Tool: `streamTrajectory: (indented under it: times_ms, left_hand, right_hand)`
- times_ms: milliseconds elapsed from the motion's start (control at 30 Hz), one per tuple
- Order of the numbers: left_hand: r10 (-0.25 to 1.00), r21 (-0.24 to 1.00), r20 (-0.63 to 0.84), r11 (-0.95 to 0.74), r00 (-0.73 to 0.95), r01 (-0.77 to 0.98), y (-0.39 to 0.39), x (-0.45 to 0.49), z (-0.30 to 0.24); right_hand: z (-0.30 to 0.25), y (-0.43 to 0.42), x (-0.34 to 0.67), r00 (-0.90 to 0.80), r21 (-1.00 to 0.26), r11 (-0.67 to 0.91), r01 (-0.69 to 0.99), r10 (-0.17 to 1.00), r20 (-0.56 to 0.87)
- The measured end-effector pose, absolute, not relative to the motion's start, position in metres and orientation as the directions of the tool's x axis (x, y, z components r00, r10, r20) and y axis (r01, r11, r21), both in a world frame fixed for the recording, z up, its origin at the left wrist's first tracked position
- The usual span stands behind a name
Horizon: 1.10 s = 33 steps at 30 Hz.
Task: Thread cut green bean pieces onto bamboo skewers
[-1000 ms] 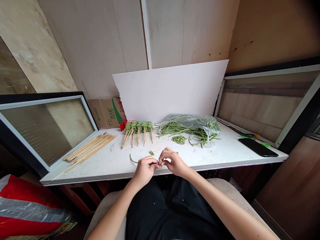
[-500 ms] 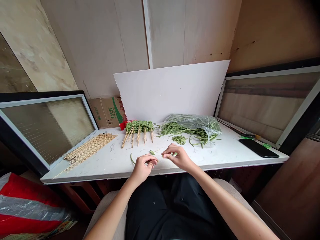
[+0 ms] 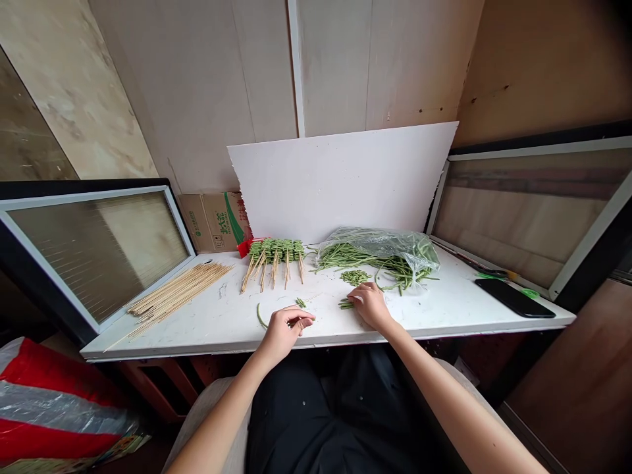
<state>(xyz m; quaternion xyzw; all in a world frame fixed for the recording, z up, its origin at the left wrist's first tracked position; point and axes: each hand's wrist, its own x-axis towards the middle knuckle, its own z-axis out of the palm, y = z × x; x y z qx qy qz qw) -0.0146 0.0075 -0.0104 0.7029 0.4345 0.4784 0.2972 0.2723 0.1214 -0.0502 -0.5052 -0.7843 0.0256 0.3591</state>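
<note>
My left hand is closed near the front edge of the table, around a long green bean whose curved end sticks out to the left. A short green tip shows at its fingertips. My right hand rests farther right, fingers pinched at a small row of short bean pieces on the tabletop; its fingertips partly hide the piece they hold. Between the hands, slightly farther back, lies a skewer with a few bean pieces on it. A heap of cut bean pieces sits just behind my right hand.
Skewers threaded with beans are stacked at the back. Bare wooden skewers lie at left. A clear plastic bag of long beans stands back right. A black phone lies at right. Framed panels flank the white table.
My right hand has moved right, away from my left hand, to the row of short bean pieces. My left hand has barely moved and still holds the bean.
</note>
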Motion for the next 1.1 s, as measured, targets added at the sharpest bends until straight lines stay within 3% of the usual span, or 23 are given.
streamTrajectory:
  times_ms: [200, 333, 433, 667, 1100]
  left_hand:
    - [0.879, 0.82, 0.449, -0.476, 0.159, 0.317, 0.01, -0.016, -0.014]
    - [0.907, 0.865, 0.406, -0.42, 0.11, 0.273, 0.009, -0.014, -0.013]
    - [0.911, 0.866, 0.396, -0.413, 0.118, 0.281, 0.007, -0.012, -0.012]
    - [0.921, 0.869, 0.363, -0.389, 0.139, 0.306, 0.005, -0.011, -0.007]
    - [0.897, 0.813, 0.424, -0.438, 0.126, 0.384, -0.006, -0.006, 0.005]
  right_hand:
    - [-0.033, 0.111, 0.262, -0.279, -0.432, 0.556, 0.711, 0.785, 0.553]
    - [-0.002, 0.076, 0.235, -0.474, -0.55, 0.73, 0.406, 0.683, 0.556]
    - [0.011, 0.048, 0.212, -0.586, -0.557, 0.796, 0.237, 0.574, 0.571]
    - [0.003, 0.041, 0.197, -0.452, -0.384, 0.891, 0.244, 0.454, 0.768]
    - [0.012, 0.03, 0.198, -0.51, -0.311, 0.907, 0.284, 0.417, 0.752]
